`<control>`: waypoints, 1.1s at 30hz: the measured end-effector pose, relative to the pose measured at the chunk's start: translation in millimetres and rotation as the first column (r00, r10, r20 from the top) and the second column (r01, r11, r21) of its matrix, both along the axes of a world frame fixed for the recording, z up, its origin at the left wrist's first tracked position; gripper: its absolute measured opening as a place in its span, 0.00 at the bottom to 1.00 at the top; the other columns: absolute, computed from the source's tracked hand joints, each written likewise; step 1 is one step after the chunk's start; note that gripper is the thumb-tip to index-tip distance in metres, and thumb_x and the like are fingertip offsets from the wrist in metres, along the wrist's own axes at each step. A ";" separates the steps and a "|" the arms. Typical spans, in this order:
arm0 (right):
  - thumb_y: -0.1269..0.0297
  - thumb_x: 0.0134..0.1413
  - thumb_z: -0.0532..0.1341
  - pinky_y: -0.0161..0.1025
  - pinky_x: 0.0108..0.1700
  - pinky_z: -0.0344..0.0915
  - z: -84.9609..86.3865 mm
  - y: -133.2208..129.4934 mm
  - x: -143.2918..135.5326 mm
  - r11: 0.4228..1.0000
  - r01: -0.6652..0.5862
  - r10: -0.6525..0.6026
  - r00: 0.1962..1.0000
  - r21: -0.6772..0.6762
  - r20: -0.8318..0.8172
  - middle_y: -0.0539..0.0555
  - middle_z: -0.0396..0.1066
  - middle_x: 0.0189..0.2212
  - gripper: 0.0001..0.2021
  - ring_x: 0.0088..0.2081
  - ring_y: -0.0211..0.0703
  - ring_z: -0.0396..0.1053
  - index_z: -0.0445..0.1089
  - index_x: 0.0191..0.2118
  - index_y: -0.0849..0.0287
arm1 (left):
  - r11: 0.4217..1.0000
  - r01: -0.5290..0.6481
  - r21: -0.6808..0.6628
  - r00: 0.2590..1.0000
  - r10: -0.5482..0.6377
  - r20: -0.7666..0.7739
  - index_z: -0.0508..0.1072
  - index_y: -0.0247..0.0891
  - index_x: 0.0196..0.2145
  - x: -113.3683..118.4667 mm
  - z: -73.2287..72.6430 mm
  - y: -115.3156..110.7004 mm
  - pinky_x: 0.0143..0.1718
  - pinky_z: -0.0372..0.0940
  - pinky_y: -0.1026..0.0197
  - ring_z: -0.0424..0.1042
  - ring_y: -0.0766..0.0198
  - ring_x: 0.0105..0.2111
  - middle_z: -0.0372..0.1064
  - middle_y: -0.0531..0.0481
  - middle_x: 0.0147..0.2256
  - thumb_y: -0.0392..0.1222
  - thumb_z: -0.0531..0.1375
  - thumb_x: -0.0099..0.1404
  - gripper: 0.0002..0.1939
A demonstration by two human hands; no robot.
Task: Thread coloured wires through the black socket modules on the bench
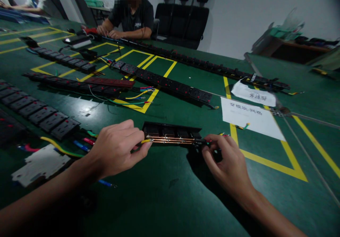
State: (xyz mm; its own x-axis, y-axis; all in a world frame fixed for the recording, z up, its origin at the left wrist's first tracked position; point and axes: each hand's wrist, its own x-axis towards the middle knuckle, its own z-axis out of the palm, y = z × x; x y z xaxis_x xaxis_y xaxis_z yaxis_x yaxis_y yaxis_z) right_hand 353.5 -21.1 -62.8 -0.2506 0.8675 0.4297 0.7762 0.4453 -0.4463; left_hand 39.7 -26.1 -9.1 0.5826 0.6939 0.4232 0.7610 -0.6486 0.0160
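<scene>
A short black socket strip (172,130) is held between my hands above the green table, its open back showing several copper bars (172,140) running lengthwise. My left hand (119,146) pinches its left end, where a yellow wire (146,141) meets the bars. At the right end, my right hand (225,155) has thumb and fingers closed on the strip near a dark sleeve and small coloured wire ends. The fingertips partly hide both ends of the strip.
Long black socket strips (162,81) with loose wires lie beyond and to the left. A white part (39,164) sits near my left forearm. Paper sheets (249,118) lie right. Across the table (170,184) sits a person (132,15), hands on another strip.
</scene>
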 end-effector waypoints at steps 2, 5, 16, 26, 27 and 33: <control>0.63 0.63 0.58 0.41 0.32 0.61 0.0 0.0 0.1 1.000 0.003 -0.003 1.000 -0.008 -0.006 0.53 0.67 0.27 0.07 0.32 0.46 0.65 0.70 0.43 0.57 | 1.000 -0.004 -0.011 1.000 0.004 0.014 0.63 0.39 0.23 0.6 0.1 -0.3 0.25 0.47 0.59 0.57 0.64 0.24 0.59 0.54 0.21 0.40 0.54 0.72 0.18; 0.63 0.63 0.58 0.41 0.32 0.61 0.1 0.1 -0.3 1.000 0.004 -0.004 1.000 -0.007 -0.002 0.52 0.67 0.27 0.07 0.32 0.46 0.65 0.70 0.44 0.57 | 1.000 -0.011 -0.014 0.999 0.011 0.036 0.62 0.39 0.23 1.3 -0.1 -0.6 0.25 0.47 0.59 0.57 0.64 0.24 0.59 0.54 0.21 0.40 0.54 0.72 0.19; 0.62 0.63 0.58 0.42 0.33 0.61 -1.4 1.1 0.4 1.000 0.012 -0.012 1.000 -0.002 -0.013 0.52 0.66 0.27 0.08 0.32 0.47 0.65 0.70 0.44 0.56 | 0.998 -0.021 -0.053 0.999 0.024 0.045 0.63 0.39 0.23 1.6 -0.6 -0.1 0.25 0.49 0.60 0.58 0.64 0.25 0.60 0.54 0.22 0.41 0.53 0.75 0.20; 0.63 0.63 0.58 0.42 0.33 0.60 -1.4 1.3 1.3 0.999 0.015 -0.015 1.000 0.043 -0.002 0.51 0.66 0.25 0.07 0.32 0.47 0.64 0.70 0.44 0.56 | 0.994 -0.030 -0.109 0.994 0.041 0.101 0.62 0.39 0.24 0.9 -6.8 -1.3 0.26 0.49 0.60 0.59 0.64 0.25 0.58 0.54 0.22 0.43 0.52 0.76 0.20; 0.63 0.63 0.58 0.42 0.33 0.60 -1.1 1.6 2.3 0.999 0.021 -0.021 1.000 0.048 0.002 0.51 0.65 0.25 0.07 0.32 0.47 0.64 0.70 0.43 0.56 | 0.992 -0.028 -0.120 0.993 0.041 0.109 0.62 0.39 0.24 1.5 -7.2 -1.6 0.26 0.49 0.60 0.59 0.64 0.25 0.58 0.54 0.22 0.44 0.52 0.76 0.21; 0.64 0.61 0.58 0.44 0.35 0.59 13.9 4.8 13.5 0.981 0.021 -0.045 0.992 0.191 0.117 0.51 0.70 0.25 0.08 0.30 0.48 0.67 0.71 0.44 0.57 | 0.960 -0.029 -0.279 0.990 0.067 0.125 0.65 0.38 0.26 7.3 -10.0 -5.8 0.27 0.52 0.61 0.62 0.64 0.26 0.61 0.54 0.24 0.47 0.50 0.77 0.21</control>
